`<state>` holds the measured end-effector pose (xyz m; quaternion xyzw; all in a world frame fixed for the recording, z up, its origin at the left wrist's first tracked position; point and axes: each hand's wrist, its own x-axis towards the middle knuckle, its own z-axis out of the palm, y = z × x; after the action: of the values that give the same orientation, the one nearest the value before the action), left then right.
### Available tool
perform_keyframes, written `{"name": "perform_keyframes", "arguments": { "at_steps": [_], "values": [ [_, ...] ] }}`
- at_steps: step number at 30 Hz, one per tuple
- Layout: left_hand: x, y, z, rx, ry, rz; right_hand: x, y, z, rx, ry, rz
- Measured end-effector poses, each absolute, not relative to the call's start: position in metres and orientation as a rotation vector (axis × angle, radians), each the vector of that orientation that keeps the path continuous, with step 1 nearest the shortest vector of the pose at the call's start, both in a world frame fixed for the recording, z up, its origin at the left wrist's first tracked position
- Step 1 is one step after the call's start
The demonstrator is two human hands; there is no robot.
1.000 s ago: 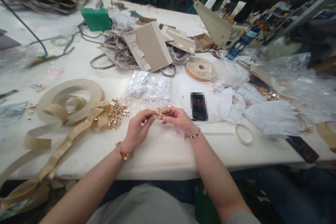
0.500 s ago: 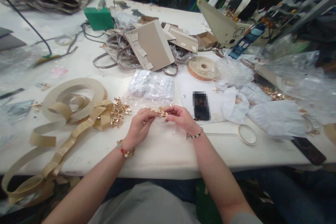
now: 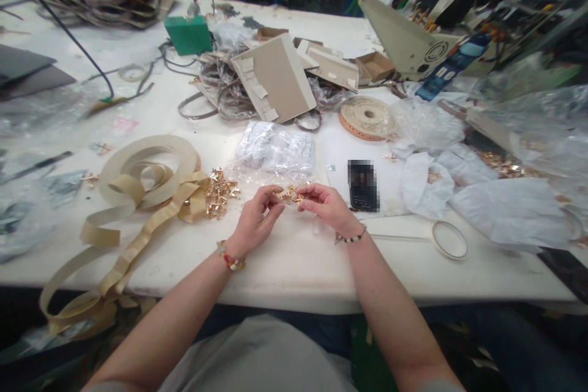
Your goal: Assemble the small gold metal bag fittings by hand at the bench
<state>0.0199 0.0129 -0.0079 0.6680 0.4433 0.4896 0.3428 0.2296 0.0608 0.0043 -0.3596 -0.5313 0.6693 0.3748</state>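
1. The white desk (image 3: 294, 275) runs beneath everything, and both forearms reach forward over its near edge, angled inward.
2. A wide roll of tape (image 3: 184, 158) lies to the left, and a clear plastic bag (image 3: 275, 150) sits just beyond the hands.
3. The left hand (image 3: 255, 220) is bent, thumb below the fingers, its grip pinched on gold metal pieces (image 3: 290, 192).
4. The right hand (image 3: 328, 205) faces it, thumb and fingers also closed on these pieces.
5. The pieces lie between the two sets of fingertips, partly hidden; a loose gold pile (image 3: 219, 196) rests left of the left hand.
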Motion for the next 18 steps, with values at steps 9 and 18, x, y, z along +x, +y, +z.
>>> {"name": "perform_keyframes", "arguments": {
  "at_steps": [9, 18],
  "values": [
    [0.0209, 0.0128, -0.0066, 1.777, 1.181, 1.255, 0.2281, 0.0599, 0.0024, -0.96, -1.49, 1.642],
    [0.0233, 0.0123, -0.0059, 1.703, 1.147, 1.221, 0.2275, 0.0579, 0.0057, -0.946, -1.588, 1.565]
  ]
}}
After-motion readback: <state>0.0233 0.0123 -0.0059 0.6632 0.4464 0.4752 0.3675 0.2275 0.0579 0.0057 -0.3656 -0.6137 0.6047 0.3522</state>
